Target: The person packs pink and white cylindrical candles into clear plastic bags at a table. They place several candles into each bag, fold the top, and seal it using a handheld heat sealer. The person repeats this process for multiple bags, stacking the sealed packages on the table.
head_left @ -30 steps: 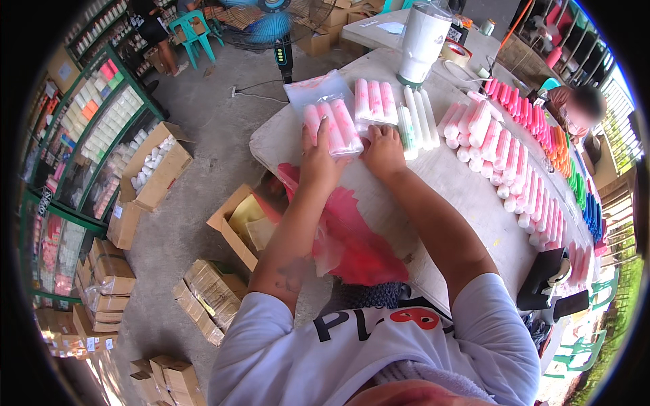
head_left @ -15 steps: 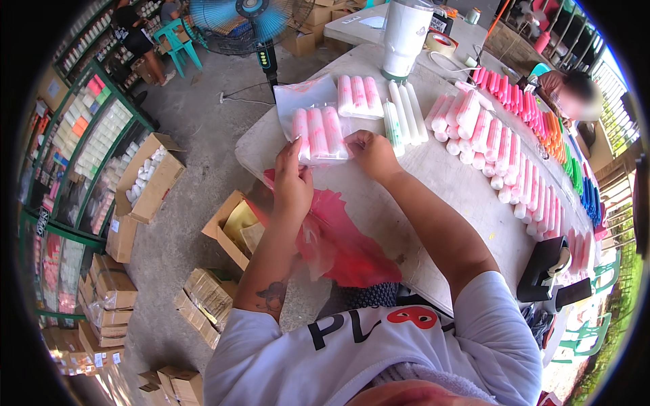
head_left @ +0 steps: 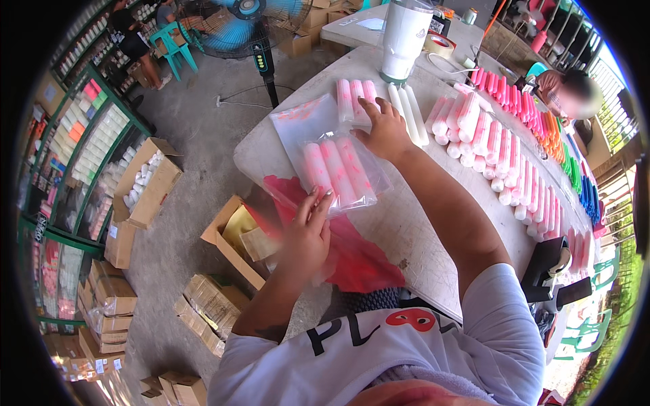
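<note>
A clear plastic bag of pink-and-white candles (head_left: 336,174) is tilted near the table's front-left edge. My left hand (head_left: 313,227) grips its lower left corner, with fingers on top and the thumb hidden. My right hand (head_left: 387,132) is spread open, its fingertips over a second pack of pink-and-white candles (head_left: 345,101); whether they touch is unclear. Beside that hand lie several plain white candles (head_left: 412,111), partly covered by it. A flat clear plastic sheet or bag with pink marks (head_left: 294,122) lies behind the first bag.
Piled pink-and-white candles (head_left: 497,145) and rows of coloured candles (head_left: 504,88) fill the table's right side. A white tumbler (head_left: 404,40) and a tape roll (head_left: 440,45) stand behind. Red plastic (head_left: 359,260) hangs at the front edge. Cardboard boxes (head_left: 213,308) and a fan (head_left: 247,27) occupy the floor.
The bag of candles has come nearer and turned, with my left hand at its corner. My right hand has let go of it and moved up and right, fingers spreading over the other pack.
</note>
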Available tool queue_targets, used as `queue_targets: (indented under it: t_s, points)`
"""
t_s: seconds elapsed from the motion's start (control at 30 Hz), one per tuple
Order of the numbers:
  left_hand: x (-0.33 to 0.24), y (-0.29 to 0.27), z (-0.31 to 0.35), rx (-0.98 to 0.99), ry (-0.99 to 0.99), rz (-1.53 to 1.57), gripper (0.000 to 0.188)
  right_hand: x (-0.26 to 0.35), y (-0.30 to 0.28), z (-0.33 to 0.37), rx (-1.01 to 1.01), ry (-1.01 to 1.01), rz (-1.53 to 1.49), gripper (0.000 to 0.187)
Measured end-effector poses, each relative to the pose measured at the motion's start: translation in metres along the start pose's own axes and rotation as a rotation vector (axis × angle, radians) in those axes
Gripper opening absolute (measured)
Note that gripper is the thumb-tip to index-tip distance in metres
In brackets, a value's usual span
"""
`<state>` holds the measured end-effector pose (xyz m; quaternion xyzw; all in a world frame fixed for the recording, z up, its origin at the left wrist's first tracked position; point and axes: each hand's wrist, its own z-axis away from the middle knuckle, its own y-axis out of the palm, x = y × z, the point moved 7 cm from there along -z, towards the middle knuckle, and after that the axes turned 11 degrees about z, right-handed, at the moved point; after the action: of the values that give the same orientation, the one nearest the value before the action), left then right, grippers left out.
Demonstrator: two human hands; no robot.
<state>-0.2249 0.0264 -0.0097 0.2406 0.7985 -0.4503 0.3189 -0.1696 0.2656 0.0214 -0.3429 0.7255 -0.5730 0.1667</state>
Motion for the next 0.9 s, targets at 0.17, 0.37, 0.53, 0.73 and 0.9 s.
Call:
queue_targets:
  t_s: [0.17, 0.37, 0.53, 0.73, 0.9]
  points:
    - [-0.024, 0.001, -0.009, -0.023, 0.114, -0.257, 0.063, -0.001, 0.033, -0.038, 0.284, 0.113, 0.159, 0.085]
    - [-0.017, 0.019, -0.021, 0.135, 0.164, -0.19, 0.066, 0.012, 0.044, -0.041, 0.149, 0.077, 0.345, 0.076]
    - [-0.021, 0.021, -0.026, 0.177, 0.148, -0.257, 0.066, 0.004, 0.053, -0.044, 0.178, 0.046, 0.394, 0.071]
    - [-0.025, 0.022, -0.028, 0.161, 0.169, -0.304, 0.066, 0.006, 0.045, -0.044, 0.067, 0.133, 0.403, 0.079]
    - [-0.03, 0.022, -0.029, 0.15, 0.196, -0.387, 0.065, 0.007, 0.045, -0.053, 0.23, 0.042, 0.3, 0.066]
